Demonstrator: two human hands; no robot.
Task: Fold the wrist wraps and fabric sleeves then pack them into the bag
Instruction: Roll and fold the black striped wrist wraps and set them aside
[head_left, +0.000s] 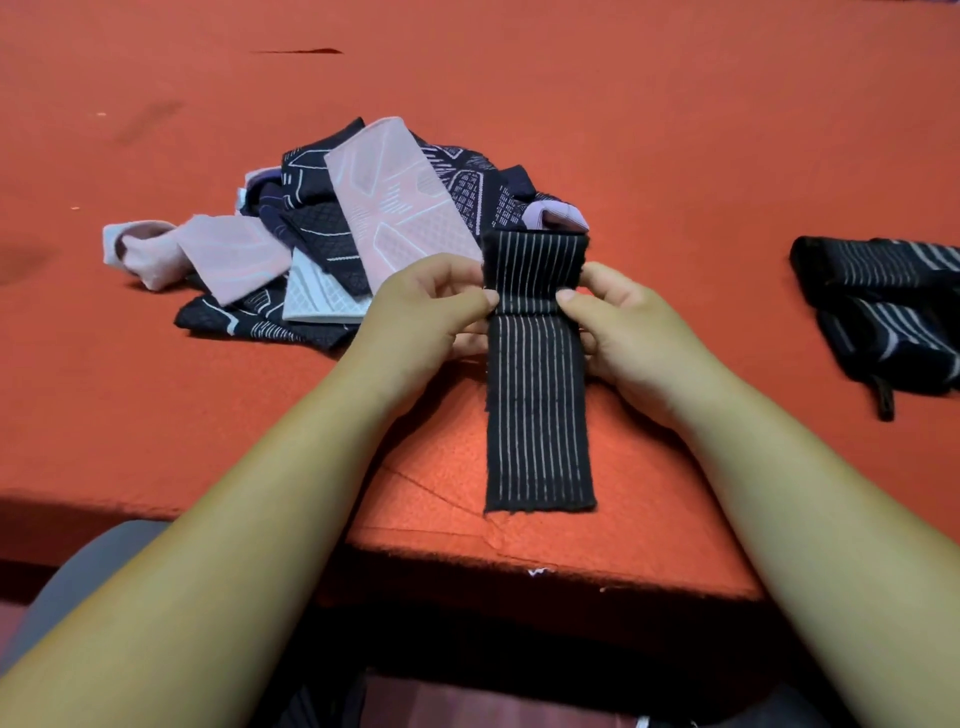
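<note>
Wrist wrap (537, 395) — black, pale stripes, lower end lying on red table (675, 156) | left hand (421, 322) pinches its left edge | right hand (618, 332) pinches right edge — sleeve pile (332, 234) behind

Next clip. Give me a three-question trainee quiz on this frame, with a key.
1. True or false: the left hand and right hand both pinch the striped wrist wrap at its fold.
2. Where does the pile of fabric sleeves lie from the held wrap? A) to its left, farther back on the table B) to its right C) off the table
3. What lies on the red table at the far right?
Key: 1 true; 2 A; 3 dark striped wraps.
</note>
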